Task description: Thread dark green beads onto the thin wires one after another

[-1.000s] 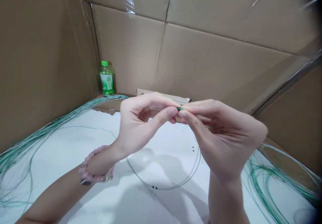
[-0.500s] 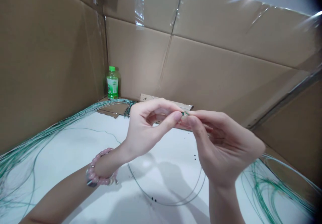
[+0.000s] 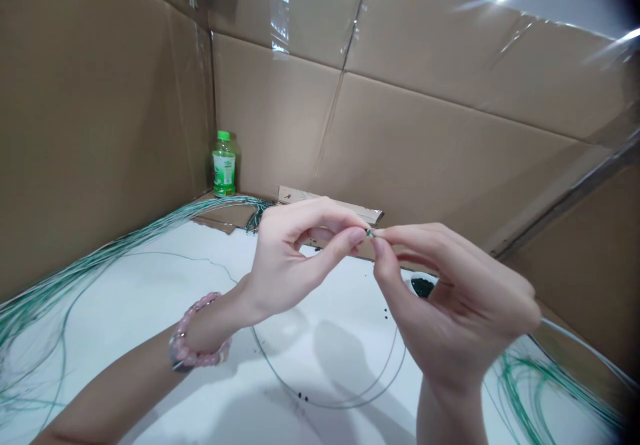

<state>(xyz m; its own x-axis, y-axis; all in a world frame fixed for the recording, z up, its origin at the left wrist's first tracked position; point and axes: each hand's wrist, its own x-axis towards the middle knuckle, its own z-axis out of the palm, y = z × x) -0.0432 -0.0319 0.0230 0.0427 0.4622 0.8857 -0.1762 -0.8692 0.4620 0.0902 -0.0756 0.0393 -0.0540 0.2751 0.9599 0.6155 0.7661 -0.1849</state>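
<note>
Enclosing the work area, cardboard walls (image 3: pixel 400 125) stand beyond the grip, joined with clear tape (image 3: pixel 280 12). White tabletop (image 3: pixel 125 312): below the grip. Bundle of green wires (image 3: pixel 90 265): fanned out to the left of the grip. Second bundle of green wires (image 3: pixel 530 392): low and to the right. Thin grey wire loop (image 3: pixel 330 392): on the table beneath the grip. Cardboard strip (image 3: pixel 325 200): just behind the grip. Left hand (image 3: pixel 295 258) and right hand (image 3: pixel 450 305): both clenched, thumbs and forefingers meeting. Plastic bottle (image 3: pixel 224 165), green cap: upright in the corner, beyond and left of the grip. Pink beaded bracelet (image 3: pixel 197 338): on the left wrist. Small heap of dark beads (image 3: pixel 423 287): under the right hand. Tiny green piece (image 3: pixel 369 232): pinched between both hands, raised above the table, too small to identify further.
</note>
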